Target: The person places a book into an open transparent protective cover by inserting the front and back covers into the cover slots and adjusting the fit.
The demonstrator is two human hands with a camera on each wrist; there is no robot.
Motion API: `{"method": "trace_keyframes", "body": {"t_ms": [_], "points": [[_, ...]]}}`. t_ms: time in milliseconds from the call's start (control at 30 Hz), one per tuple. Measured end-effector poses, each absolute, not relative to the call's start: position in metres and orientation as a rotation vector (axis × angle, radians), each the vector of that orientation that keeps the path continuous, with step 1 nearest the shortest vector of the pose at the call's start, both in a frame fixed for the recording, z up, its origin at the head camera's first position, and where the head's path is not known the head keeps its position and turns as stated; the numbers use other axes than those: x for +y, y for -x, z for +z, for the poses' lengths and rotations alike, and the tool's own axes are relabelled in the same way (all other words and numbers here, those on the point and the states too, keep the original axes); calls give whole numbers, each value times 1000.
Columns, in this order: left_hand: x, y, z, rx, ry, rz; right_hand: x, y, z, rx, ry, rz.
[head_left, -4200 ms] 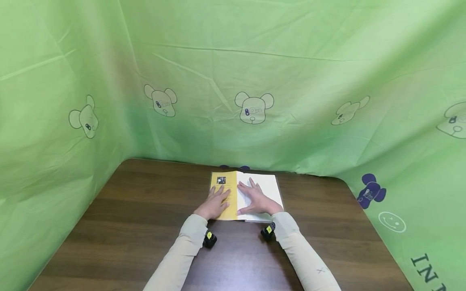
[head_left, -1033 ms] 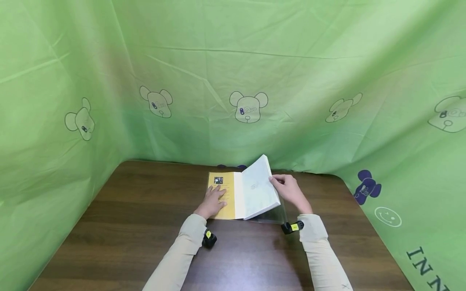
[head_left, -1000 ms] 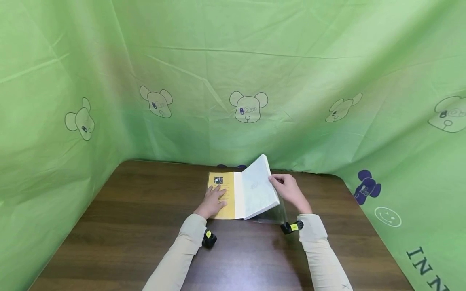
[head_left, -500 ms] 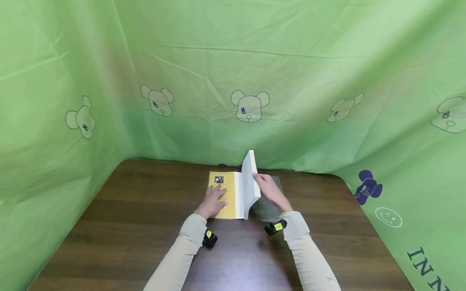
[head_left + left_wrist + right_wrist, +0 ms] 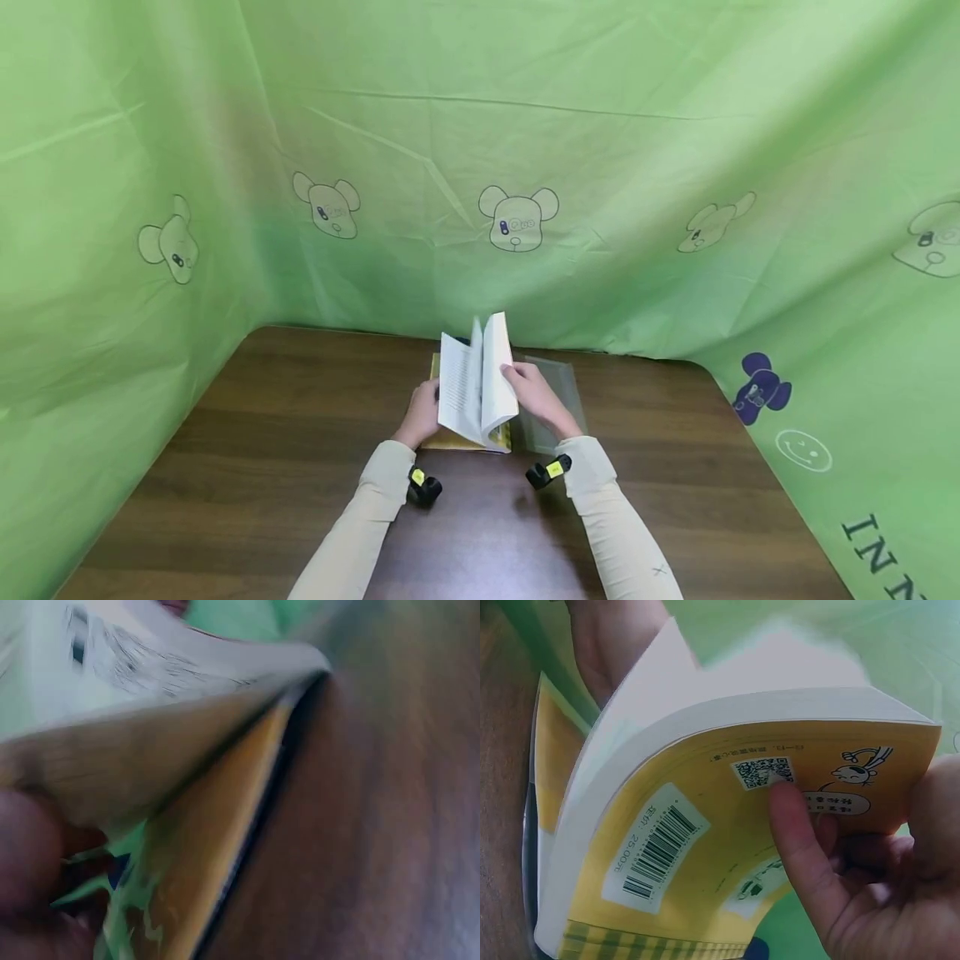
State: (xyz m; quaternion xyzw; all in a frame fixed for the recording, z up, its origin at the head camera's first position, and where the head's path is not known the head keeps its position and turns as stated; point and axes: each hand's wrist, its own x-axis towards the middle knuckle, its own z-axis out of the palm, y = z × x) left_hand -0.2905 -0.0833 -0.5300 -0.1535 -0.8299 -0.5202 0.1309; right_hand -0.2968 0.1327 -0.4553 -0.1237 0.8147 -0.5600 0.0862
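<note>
A paperback book [image 5: 457, 387] stands half open over the table, its pages fanned between both hands. At its left page edge is my left hand [image 5: 420, 414], holding the front block of leaves; in the left wrist view its curled fingers [image 5: 30, 855] lie behind the blurred pages. My right hand [image 5: 542, 400] grips the back block by its right edge. The right wrist view shows a fingertip on the yellow back cover [image 5: 705, 885], which bears a barcode and a QR code. Below the raised pages lies the yellow front flap [image 5: 435, 439].
A clear plastic cover sleeve [image 5: 564, 387] lies spread on the brown wooden table [image 5: 300, 467], right of the book. Green cloth [image 5: 420, 267] with bear prints hangs around the back and sides. Each wrist carries a small black camera [image 5: 425, 490].
The right hand has swung the page block up and left off the plastic sleeve. The left hand has come off the yellow flap and taken hold of the front pages, which now fan open.
</note>
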Motion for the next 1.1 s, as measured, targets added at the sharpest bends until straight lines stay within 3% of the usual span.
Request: {"method": "trace_keyframes", "body": {"t_ms": [167,333,1100], "points": [[-82,296,-524,-2106,99,-2271,134,295,-456,2414,387,-1684],[-82,297,-515,-1900,65,-2638,136,294,-458,2402,389,-1694],[-80,296,-503,-1866,108,-2684,133,296,-468,2426,429,-1718]]}}
